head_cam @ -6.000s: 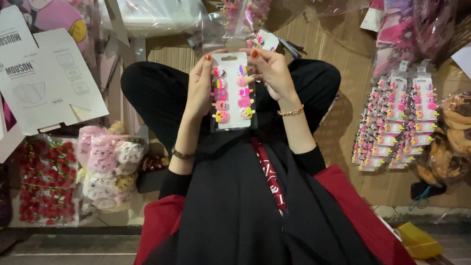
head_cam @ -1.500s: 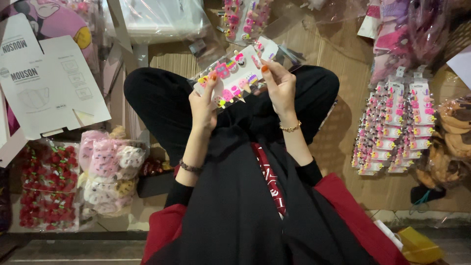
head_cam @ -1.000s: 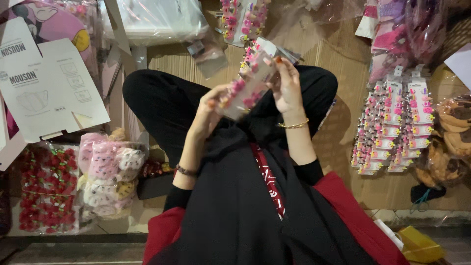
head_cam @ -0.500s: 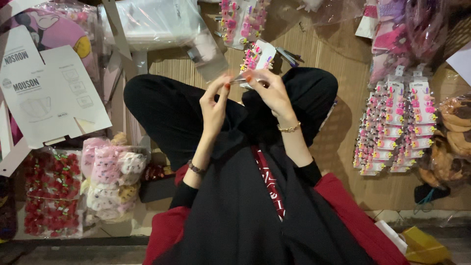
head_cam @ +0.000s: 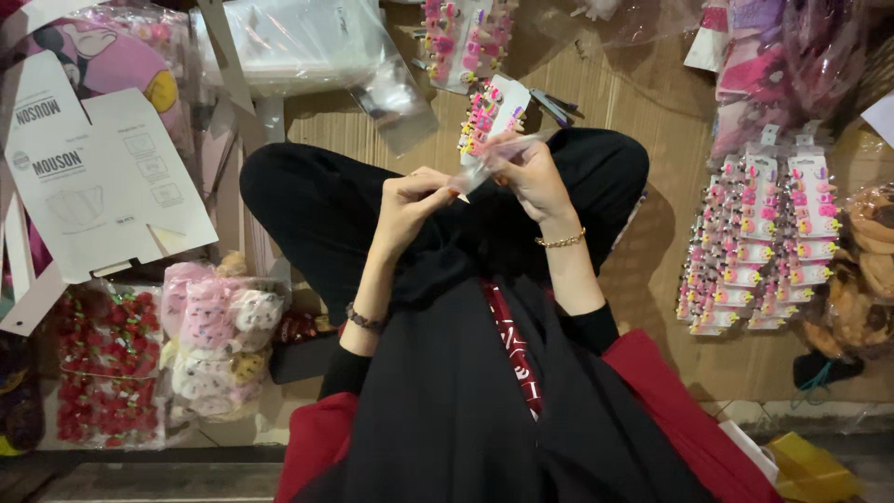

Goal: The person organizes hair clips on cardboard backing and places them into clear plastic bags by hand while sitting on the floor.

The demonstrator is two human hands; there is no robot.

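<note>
I sit cross-legged in black clothes on a cardboard-covered floor. My left hand (head_cam: 410,200) and my right hand (head_cam: 533,172) both pinch a clear plastic sleeve (head_cam: 480,168) over my lap. It is turned almost edge-on, so its contents are hard to see. The left hand grips its lower end and the right hand its upper end. Just beyond my right fingers is a white card of small colourful hair clips (head_cam: 489,107); whether it lies on the floor or sticks out of the sleeve I cannot tell.
Rows of similar clip cards (head_cam: 764,242) lie to the right. A flat white carton (head_cam: 102,177), a bag of red strawberry pieces (head_cam: 98,373) and a bag of pink plush pieces (head_cam: 209,335) are on the left. A stack of clear bags (head_cam: 298,37) lies ahead.
The sleeved clip card was held flat facing me, then tilted and turned edge-on. Both hands have since drawn closer along it, the left hand sliding lower.
</note>
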